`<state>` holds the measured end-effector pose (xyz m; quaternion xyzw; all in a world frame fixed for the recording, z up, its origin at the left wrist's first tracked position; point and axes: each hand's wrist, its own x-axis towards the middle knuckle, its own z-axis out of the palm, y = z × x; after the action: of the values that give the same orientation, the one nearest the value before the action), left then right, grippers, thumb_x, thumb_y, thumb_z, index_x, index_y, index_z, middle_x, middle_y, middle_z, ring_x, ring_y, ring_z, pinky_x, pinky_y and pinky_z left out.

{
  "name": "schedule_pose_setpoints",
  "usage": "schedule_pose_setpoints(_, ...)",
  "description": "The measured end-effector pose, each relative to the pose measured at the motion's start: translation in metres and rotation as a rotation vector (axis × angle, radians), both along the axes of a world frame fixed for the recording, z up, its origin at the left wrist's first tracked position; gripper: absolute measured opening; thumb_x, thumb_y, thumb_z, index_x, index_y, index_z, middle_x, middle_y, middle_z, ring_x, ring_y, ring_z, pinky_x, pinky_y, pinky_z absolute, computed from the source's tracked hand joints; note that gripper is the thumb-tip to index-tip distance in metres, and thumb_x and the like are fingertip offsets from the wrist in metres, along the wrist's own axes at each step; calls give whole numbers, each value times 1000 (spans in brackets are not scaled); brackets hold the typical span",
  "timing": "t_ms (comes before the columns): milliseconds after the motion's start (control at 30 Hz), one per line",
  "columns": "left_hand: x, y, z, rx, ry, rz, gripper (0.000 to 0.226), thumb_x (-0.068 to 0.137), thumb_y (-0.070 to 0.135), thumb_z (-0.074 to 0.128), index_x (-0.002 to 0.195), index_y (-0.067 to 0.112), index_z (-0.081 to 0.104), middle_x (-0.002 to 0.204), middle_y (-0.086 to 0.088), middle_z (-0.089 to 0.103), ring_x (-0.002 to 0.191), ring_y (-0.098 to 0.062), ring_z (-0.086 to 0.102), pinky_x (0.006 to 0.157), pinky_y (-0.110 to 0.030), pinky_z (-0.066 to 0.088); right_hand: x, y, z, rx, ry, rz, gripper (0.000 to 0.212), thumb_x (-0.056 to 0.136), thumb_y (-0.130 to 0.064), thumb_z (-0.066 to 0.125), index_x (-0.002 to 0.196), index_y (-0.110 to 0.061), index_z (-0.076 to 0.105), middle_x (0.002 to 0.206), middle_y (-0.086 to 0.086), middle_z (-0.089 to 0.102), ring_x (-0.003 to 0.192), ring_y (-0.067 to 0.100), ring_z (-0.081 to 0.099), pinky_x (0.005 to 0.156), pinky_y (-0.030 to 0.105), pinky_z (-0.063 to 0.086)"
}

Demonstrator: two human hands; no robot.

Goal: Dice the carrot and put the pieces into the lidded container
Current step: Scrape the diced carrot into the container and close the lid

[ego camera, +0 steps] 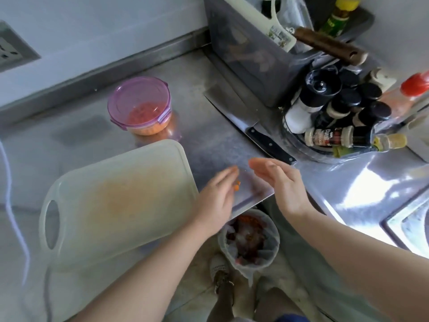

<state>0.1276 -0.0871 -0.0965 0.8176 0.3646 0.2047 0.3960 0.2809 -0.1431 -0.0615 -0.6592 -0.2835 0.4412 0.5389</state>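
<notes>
left hand (217, 196) and right hand (282, 182) hover released, fingers straight, carrot bits (236, 187) by the left fingertips. the lidded container (140, 105) of diced carrot stands well beyond the left hand.

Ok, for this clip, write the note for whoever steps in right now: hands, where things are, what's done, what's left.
Left hand: open, fingers straight, at the counter edge beside a few stray carrot bits.
Right hand: open, holds nothing, opposite the left.
Lidded container: lid on, diced carrot inside, behind the cutting board, which is bare and stained orange.
Knife: lying on the counter.
Done: dicing and filling, it seems.
Left: clear the stray bits, probably into the bin below the edge.
</notes>
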Motion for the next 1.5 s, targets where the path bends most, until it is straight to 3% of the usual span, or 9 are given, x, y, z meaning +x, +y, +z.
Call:
schedule_pose_setpoints(167,12,19,-2,-384,-270,474,29,92,30,42,103,28,68,110,9,66,105,-5,63,98,-29,48,-7,-27,-8,-316,496,-460,32,96,-9,39,73,-2,59,57,7,61,63,24,57,62,30,49)
schedule_pose_setpoints(300,34,7,7,-473,-348,537,33,100,24,38,89,21,69,95,5,70,88,-3,68,65,-14,50,-2,-34,-19,-725,872,-172,39,102,-16,28,100,9,58,93,23,63,89,34,61,77,39,49)
schedule_pose_setpoints(433,46,0,5,-491,-348,504,43,99,30,31,84,23,71,91,1,73,87,-14,71,61,-17,48,10,-23,-28,-754,928,-12,44,103,-18,24,107,15,54,102,29,63,116,39,55,95,45,44)
schedule_pose_setpoints(600,53,-11,2,-468,-351,416,47,104,24,29,86,13,72,88,0,73,83,-10,70,71,-12,47,20,-18,-37,-784,922,113,45,103,-18,26,112,16,55,99,32,66,96,40,62,84,48,54)
schedule_pose_setpoints(800,66,-37,5,-459,-326,331,49,104,23,28,81,16,71,82,6,72,75,0,66,66,-7,43,26,-16,-43,-756,898,192,44,102,-15,26,108,13,59,94,28,68,80,36,70,75,44,56)
schedule_pose_setpoints(967,72,-52,5,-542,-390,283,49,91,36,29,80,15,71,81,-1,74,84,-12,70,77,-22,53,24,-18,-49,-683,872,211,45,103,-32,36,107,5,60,88,19,68,71,28,71,63,36,61)
schedule_pose_setpoints(1033,69,-55,6,-626,-412,288,50,89,37,29,80,14,72,82,-4,74,85,-16,71,78,-25,54,25,-18,-52,-670,847,228,48,101,-40,40,102,4,62,88,17,68,74,26,71,68,36,61)
schedule_pose_setpoints(1267,45,-40,12,-666,-561,445,49,100,29,26,86,12,69,88,-3,74,92,-20,69,85,-30,51,25,-24,-57,-721,798,216,34,100,-13,36,94,6,63,84,21,70,79,28,70,76,37,58)
schedule_pose_setpoints(1500,27,-54,11,-576,-435,512,47,104,23,26,88,17,69,91,1,73,90,-16,69,87,-30,52,40,-51,-63,-817,244,307,28,100,-11,39,116,4,57,124,22,59,110,31,58,99,39,47)
